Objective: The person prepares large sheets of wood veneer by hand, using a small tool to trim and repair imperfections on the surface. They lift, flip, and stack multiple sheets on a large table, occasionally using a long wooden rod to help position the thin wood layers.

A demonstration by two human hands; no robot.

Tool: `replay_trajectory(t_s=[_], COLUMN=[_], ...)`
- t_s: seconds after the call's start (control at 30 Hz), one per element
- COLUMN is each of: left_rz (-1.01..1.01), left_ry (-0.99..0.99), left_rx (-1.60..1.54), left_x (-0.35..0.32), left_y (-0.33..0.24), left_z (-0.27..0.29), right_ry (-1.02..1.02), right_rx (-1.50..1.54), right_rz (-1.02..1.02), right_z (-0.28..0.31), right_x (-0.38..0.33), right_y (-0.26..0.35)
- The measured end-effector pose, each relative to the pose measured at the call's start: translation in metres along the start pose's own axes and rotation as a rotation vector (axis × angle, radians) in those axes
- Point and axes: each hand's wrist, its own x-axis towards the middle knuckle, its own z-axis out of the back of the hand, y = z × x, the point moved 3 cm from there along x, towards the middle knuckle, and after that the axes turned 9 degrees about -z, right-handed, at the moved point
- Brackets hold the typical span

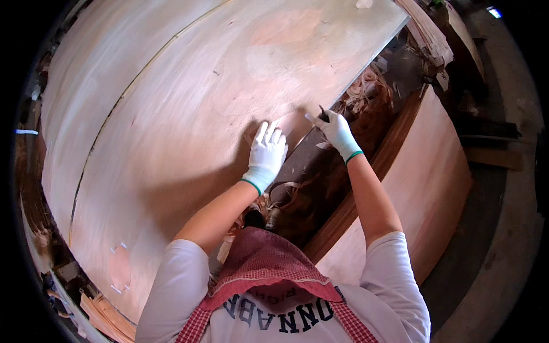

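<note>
A large, pale sheet of wood veneer (189,108) lies before me. My left hand (267,150), in a white glove with a green cuff, rests on it near its right edge, fingers stretched out and holding nothing. Beside those fingertips is a pinkish patch of veneer (293,123). My right hand (336,129), gloved the same way, is closed round a small dark tool (323,113) at the sheet's edge; its exact kind is hidden by the fingers. A small whitish strip (309,117) shows beside the tool's tip.
Wood shavings and scraps (369,91) fill the dark gap right of the sheet. Beyond it stands a stack of veneer (423,171). Another pinkish patch (120,266) with white tape bits sits at lower left. A dark seam (119,103) crosses the sheet.
</note>
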Motion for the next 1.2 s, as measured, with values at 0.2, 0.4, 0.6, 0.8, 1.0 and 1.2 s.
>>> replay_trajectory(t_s=[0.2, 0.4, 0.6, 0.8, 1.0, 1.2], left_rz=[-0.135, -0.104, -0.012, 0.373, 0.447, 0.403], left_ry=[-0.145, 0.17, 0.209, -0.521, -0.398, -0.319], left_rx=[-0.153, 0.296, -0.142, -0.167, -0.203, -0.385], left_x=[0.091, 0.082, 0.092, 0.073, 0.125, 0.183], left_y=[-0.008, -0.014, 0.007, 0.136, 0.214, 0.243], left_z=[0.01, -0.008, 0.014, 0.029, 0.033, 0.025], right_ry=[-0.253, -0.226, -0.229, -0.187, -0.062, -0.14], right_rx=[-0.34, 0.095, 0.581, 0.198, -0.023, -0.552], right_rz=[0.058, -0.084, -0.045, 0.161, 0.301, 0.487], right_z=[-0.002, -0.034, -0.031, 0.008, -0.045, -0.042], right_x=[0.085, 0.043, -0.025, 0.042, 0.176, 0.224], right_y=[-0.022, -0.034, -0.019, 0.093, 0.219, 0.248])
